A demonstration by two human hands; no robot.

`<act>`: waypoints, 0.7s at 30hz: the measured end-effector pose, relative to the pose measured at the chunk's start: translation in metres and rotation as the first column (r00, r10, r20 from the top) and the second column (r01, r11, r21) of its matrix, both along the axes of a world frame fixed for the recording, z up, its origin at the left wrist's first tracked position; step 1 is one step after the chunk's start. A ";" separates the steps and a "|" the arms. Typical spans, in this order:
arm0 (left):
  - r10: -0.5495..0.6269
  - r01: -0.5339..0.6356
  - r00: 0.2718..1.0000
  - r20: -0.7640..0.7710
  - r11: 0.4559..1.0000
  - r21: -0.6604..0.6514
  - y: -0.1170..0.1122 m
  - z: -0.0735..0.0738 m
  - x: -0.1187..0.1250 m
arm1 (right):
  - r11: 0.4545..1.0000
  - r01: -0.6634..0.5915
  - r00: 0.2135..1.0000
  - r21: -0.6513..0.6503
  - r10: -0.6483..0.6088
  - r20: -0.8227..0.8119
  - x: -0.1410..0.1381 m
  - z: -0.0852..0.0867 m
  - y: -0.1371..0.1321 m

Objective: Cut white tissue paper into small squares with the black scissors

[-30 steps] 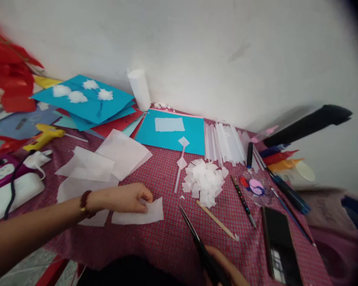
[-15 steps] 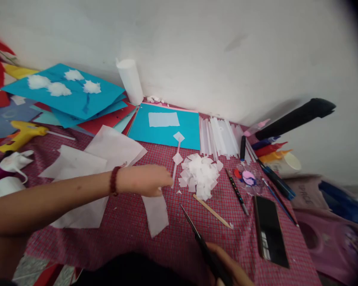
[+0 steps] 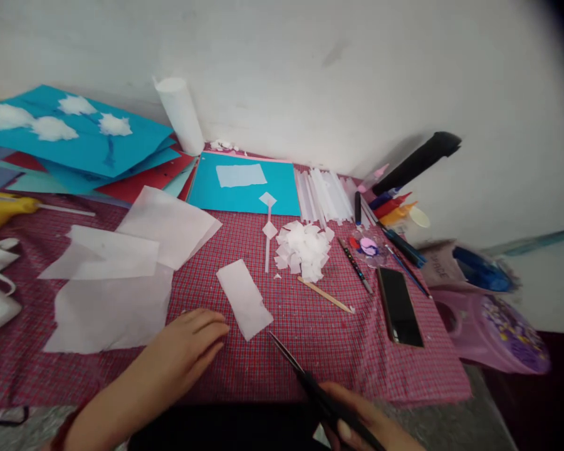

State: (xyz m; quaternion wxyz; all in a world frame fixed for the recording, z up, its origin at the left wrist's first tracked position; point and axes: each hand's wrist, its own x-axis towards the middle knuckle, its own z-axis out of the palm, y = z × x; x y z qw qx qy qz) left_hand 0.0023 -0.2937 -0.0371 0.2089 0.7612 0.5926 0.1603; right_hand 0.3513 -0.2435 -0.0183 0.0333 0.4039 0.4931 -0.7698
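My left hand (image 3: 183,351) lies flat on the red checked tablecloth (image 3: 310,326), fingers stretched out and empty, just left of a small white tissue strip (image 3: 243,299). My right hand (image 3: 361,423) at the bottom edge grips black scissors (image 3: 305,379) whose closed blades point up-left toward that strip. A heap of small white tissue squares (image 3: 302,249) sits beyond the strip, with a wooden stick (image 3: 325,294) beside it.
Large white tissue sheets (image 3: 117,263) lie to the left. Blue card (image 3: 243,183) and stacked coloured cards (image 3: 75,138) are at the back, with a white paper roll (image 3: 178,116). White strips (image 3: 324,194), pens, a phone (image 3: 398,307), a yellow glue gun (image 3: 0,207) and a pink container (image 3: 493,326) surround them.
My left hand let go of the tissue strip and drew back toward me, now resting flat. The strip lies turned lengthwise on the cloth. The view shifted right.
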 end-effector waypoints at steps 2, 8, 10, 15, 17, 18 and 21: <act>-0.018 0.024 0.998 -0.058 0.995 0.100 -0.007 -0.013 0.004 | 0.998 0.024 1.000 -0.055 -0.025 -0.014 -0.003 -0.005 -0.002; -0.028 0.052 0.995 -0.101 0.968 0.246 -0.017 -0.026 0.003 | 0.992 0.089 0.990 -0.092 -0.098 -0.102 -0.025 -0.022 -0.005; -0.018 0.033 0.997 -0.069 0.971 0.235 -0.018 -0.026 0.003 | 0.986 0.126 0.980 -0.111 -0.141 -0.137 -0.034 -0.028 -0.007; 0.065 -0.063 0.998 -0.008 0.982 0.175 -0.003 -0.022 0.011 | 0.934 0.229 0.940 -0.273 -0.285 -0.188 -0.047 -0.035 -0.011; 0.095 -0.091 0.995 -0.009 0.979 0.183 0.006 -0.020 0.019 | 0.914 0.251 0.931 -0.319 -0.318 -0.179 -0.049 -0.035 -0.011; 0.099 -0.095 0.995 -0.011 0.977 0.193 0.011 -0.020 0.024 | 0.907 0.258 0.928 -0.332 -0.328 -0.174 -0.050 -0.035 -0.011; 0.114 -0.108 0.993 -0.017 0.970 0.218 0.019 -0.020 0.037 | 0.907 0.261 0.933 -0.331 -0.325 -0.155 -0.051 -0.034 -0.010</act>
